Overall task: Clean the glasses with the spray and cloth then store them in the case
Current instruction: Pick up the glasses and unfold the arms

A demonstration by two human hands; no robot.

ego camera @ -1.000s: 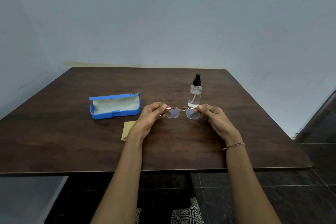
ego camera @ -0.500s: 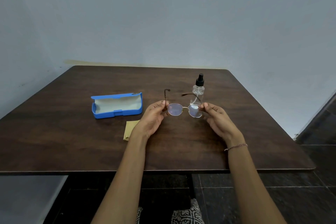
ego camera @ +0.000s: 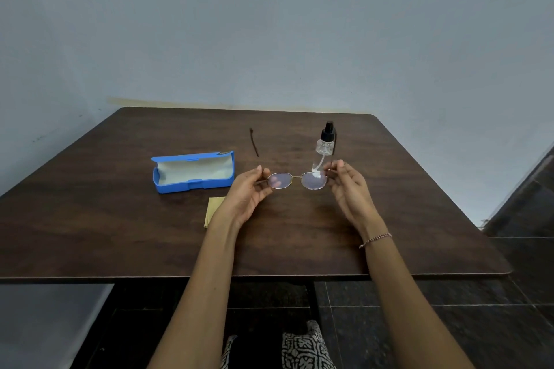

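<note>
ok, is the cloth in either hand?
No, the yellow cloth lies on the table by the left wrist, and the left hand and right hand each pinch an end of the glasses.

wall [ego camera: 269, 24]: plain pale blue-grey; table [ego camera: 120, 242]: dark wood, rounded corners; floor [ego camera: 449, 323]: dark tiles

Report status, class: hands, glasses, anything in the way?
Left hand and right hand each pinch the glasses at the hinges, temples unfolded. Case open; cloth and spray untouched. Nothing blocks the case.
</note>
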